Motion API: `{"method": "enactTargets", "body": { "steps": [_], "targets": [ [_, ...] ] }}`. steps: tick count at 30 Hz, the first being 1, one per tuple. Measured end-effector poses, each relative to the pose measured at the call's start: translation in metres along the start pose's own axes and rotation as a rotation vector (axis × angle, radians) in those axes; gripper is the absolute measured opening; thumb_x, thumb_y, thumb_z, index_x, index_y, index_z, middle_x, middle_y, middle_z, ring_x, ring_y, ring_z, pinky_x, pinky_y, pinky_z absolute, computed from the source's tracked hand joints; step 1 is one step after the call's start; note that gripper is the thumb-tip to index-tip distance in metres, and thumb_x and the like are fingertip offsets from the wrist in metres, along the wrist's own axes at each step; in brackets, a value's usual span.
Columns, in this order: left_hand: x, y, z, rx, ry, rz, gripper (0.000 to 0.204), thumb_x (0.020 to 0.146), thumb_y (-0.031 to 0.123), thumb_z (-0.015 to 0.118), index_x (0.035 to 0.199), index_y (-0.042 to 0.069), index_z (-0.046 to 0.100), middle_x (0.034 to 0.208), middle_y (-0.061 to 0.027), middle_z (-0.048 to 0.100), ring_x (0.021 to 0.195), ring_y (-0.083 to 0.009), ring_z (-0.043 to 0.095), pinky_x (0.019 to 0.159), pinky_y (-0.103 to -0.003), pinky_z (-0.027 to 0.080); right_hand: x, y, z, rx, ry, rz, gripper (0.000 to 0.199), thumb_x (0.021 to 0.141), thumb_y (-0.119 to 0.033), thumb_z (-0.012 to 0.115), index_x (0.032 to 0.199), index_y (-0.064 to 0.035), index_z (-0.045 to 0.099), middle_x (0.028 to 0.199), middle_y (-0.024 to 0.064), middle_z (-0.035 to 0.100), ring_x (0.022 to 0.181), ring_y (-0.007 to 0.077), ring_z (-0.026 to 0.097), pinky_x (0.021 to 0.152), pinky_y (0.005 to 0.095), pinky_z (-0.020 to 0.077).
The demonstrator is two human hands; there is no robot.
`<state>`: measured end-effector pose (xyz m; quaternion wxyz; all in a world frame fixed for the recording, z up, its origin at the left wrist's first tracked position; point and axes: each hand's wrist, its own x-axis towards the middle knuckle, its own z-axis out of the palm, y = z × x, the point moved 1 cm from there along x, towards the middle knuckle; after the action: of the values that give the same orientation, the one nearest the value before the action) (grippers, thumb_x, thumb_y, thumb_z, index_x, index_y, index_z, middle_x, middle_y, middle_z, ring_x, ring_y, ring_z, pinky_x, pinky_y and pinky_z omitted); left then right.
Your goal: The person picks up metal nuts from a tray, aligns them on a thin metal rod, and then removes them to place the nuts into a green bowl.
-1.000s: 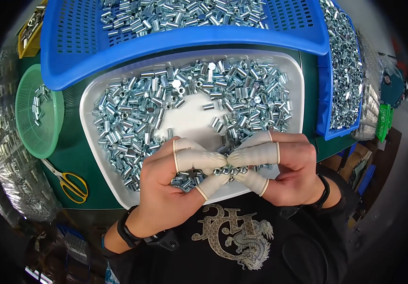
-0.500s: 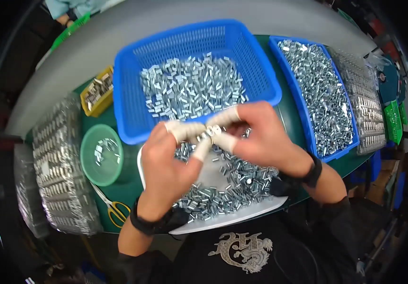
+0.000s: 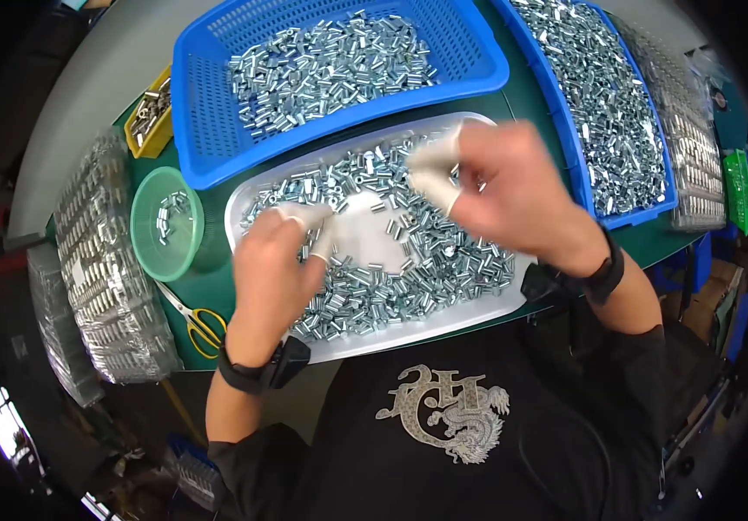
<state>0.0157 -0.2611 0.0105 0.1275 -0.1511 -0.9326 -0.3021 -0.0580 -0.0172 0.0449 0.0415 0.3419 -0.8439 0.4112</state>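
Head view, hands (image 3: 391, 226) over tray (image 3: 248, 195) of sleeves (image 3: 417, 260)

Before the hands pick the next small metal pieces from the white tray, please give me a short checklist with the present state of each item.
1. Left hand over white tray: ok.
2. Right hand over the tray: ok, but blurred.
3. Finger covers on fingertips: ok.
4. Metal pieces present in tray: ok.
5. Either hand holding a piece: cannot tell.
6. Blue basket behind the tray within view, partly filled: ok.
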Motion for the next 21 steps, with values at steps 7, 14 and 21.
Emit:
{"method": "enactTargets", "body": {
  "steps": [7,14,21],
  "targets": [
    [-0.007,0.0,0.043,0.186,-0.184,-0.093,0.025,0.065,0.002,0.067,0.09,0.001,0.069,0.081,-0.0153,0.061,0.078,-0.0333,0.061,0.068,-0.043,0.051,-0.014,0.012,0.077,-0.232,-0.389,0.049,0.007,0.068,-0.007,0.065,0.072,-0.0021,0.067,0.069,0.0157,0.063,0.069,0.0363,0.064,0.062,0.045,0.0509],
    [-0.004,0.002,0.049,0.266,-0.258,-0.16,0.022,0.062,0.001,0.067,0.084,-0.001,0.068,0.083,-0.016,0.061,0.08,-0.0336,0.061,0.069,-0.043,0.052,-0.017,0.015,0.091,-0.29,-0.401,-0.004,0.006,0.061,-0.005,0.063,0.065,-0.0006,0.064,0.068,0.0174,0.063,0.067,0.0373,0.064,0.06,0.0487,0.0509],
    [-0.005,-0.001,0.044,0.184,-0.15,-0.103,0.018,0.065,0.0,0.066,0.084,0.0,0.067,0.083,-0.0153,0.062,0.079,-0.0336,0.059,0.072,-0.044,0.05,0.002,0.014,0.081,-0.342,-0.565,0.05,0.011,0.061,-0.005,0.063,0.07,-0.0025,0.068,0.071,0.0164,0.064,0.069,0.0364,0.064,0.061,0.0468,0.0511]
  ]
}}
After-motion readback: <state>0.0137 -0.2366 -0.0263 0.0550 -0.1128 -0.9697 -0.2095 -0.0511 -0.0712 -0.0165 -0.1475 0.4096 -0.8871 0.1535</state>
